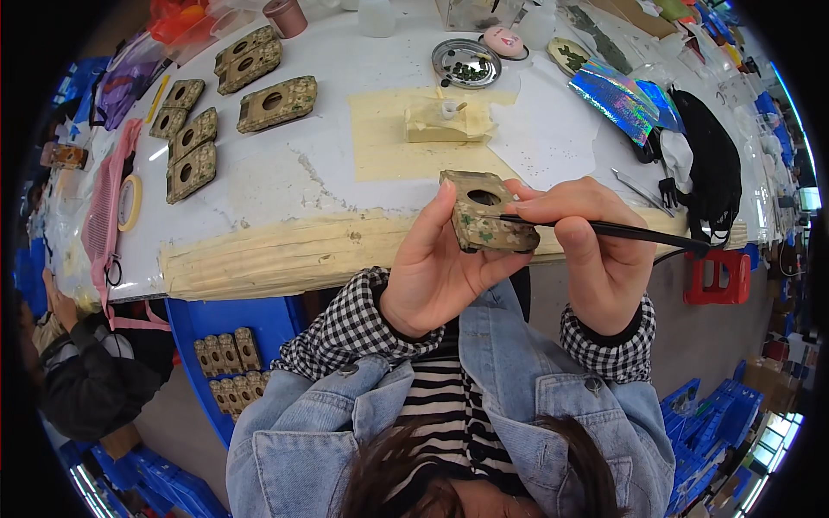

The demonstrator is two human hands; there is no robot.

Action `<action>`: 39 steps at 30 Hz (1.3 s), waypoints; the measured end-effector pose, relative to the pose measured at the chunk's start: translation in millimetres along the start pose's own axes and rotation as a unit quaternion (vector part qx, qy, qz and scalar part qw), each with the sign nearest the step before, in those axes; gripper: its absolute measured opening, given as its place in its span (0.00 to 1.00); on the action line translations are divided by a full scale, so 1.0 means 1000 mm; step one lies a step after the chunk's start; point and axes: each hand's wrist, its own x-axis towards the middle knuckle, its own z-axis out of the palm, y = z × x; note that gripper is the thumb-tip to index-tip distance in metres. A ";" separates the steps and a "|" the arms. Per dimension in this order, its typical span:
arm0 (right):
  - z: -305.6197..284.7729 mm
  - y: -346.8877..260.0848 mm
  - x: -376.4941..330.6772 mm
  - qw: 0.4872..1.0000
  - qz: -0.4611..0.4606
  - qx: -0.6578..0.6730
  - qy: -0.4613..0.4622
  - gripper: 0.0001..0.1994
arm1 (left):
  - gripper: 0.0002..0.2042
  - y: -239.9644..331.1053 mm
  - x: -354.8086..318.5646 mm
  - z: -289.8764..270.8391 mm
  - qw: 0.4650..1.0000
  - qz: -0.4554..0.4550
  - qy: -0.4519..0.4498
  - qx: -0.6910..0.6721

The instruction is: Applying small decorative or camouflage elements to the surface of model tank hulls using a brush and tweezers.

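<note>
My left hand grips a small camouflage-painted model tank hull with a round hole in its top, thumb on one side and fingers beneath. Black tweezers are pinched in my right hand; their tips touch or hover just over the hull's near part, where small green marks show. Beyond the hull, a tape-wrapped block stands on a sheet of masking tape, with a small white cup-like piece on top. More camouflage hulls lie on the table to the left.
A round metal dish holds small dark green bits. Shiny holographic film, a black bag and pointed metal tweezers lie at right. Masking tape covers the table's near edge. Below left, a blue tray carries several hulls. Another person sits left.
</note>
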 end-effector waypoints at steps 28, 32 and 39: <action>-0.001 -0.001 0.000 1.000 -0.004 -0.005 -0.011 0.07 | 0.25 0.001 0.000 0.002 1.000 0.003 -0.012 0.005; -0.001 0.000 -0.001 1.000 -0.002 0.006 0.000 0.07 | 0.25 0.001 0.001 0.003 1.000 0.003 -0.013 0.004; 0.000 0.001 0.000 1.000 -0.010 -0.005 -0.003 0.07 | 0.25 0.001 0.001 0.001 1.000 -0.001 -0.010 0.003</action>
